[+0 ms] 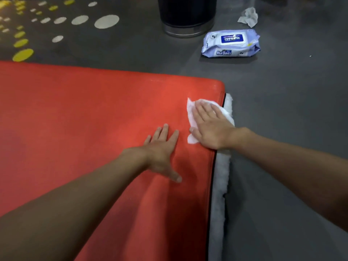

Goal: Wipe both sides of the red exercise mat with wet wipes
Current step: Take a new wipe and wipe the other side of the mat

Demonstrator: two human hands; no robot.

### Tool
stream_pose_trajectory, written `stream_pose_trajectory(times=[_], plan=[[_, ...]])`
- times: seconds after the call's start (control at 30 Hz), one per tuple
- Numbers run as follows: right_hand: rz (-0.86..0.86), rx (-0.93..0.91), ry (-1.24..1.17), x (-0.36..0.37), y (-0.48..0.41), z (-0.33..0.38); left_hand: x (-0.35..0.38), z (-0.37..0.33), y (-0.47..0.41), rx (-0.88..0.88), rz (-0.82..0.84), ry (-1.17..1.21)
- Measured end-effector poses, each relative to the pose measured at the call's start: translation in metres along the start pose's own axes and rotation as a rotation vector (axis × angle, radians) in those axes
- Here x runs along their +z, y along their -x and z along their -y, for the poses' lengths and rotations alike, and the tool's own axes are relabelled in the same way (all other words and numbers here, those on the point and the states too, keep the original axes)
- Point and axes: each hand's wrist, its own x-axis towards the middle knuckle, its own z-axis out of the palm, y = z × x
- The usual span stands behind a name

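Wiping the upper face of the red exercise mat on the floor: right hand flat, pressing a wet wipe near its right edge, left hand spread flat bracing; next likely a sweep leftward

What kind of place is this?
Probably a gym or fitness studio: a thick red exercise mat lies on dark flooring printed with yellow and white dots.
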Motion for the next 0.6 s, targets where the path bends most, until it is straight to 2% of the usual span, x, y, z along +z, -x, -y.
stream_pose_trajectory(times=[0.07,0.13,0.17,0.27,0.3,0.33,0.43,0.47,0.57,0.6], plan=[[-0.055,-0.23,0.015,0.013,0.029,0.02,0.008,0.0,0.003,0.006,-0.029,-0.011],[-0.038,-0.377,0.029,0.017,0.044,0.015,0.013,0.001,0.004,-0.005,-0.097,0.007],[-0.032,-0.357,0.02,0.013,0.04,0.009,0.014,0.0,0.007,-0.009,-0.119,0.007],[-0.056,-0.045,-0.005,0.005,0.016,-0.002,0.017,-0.003,0.015,-0.036,-0.204,-0.043],[-0.048,-0.017,-0.003,0.008,0.017,0.006,0.019,-0.005,0.019,-0.049,-0.229,-0.05],[-0.072,-0.053,-0.009,0.012,0.026,0.018,0.02,-0.006,0.022,-0.051,-0.246,-0.045],[-0.066,-0.334,0.039,0.024,0.06,0.032,0.021,-0.006,0.025,-0.036,-0.241,0.019],[-0.065,-0.355,0.055,0.02,0.059,0.026,0.021,-0.007,0.027,-0.034,-0.221,0.032],[-0.1,-0.084,-0.042,0.004,0.039,0.015,0.023,-0.012,0.03,-0.028,-0.263,0.02],[-0.112,-0.045,-0.051,0.009,0.039,0.024,0.025,-0.012,0.033,-0.03,-0.298,0.027]])
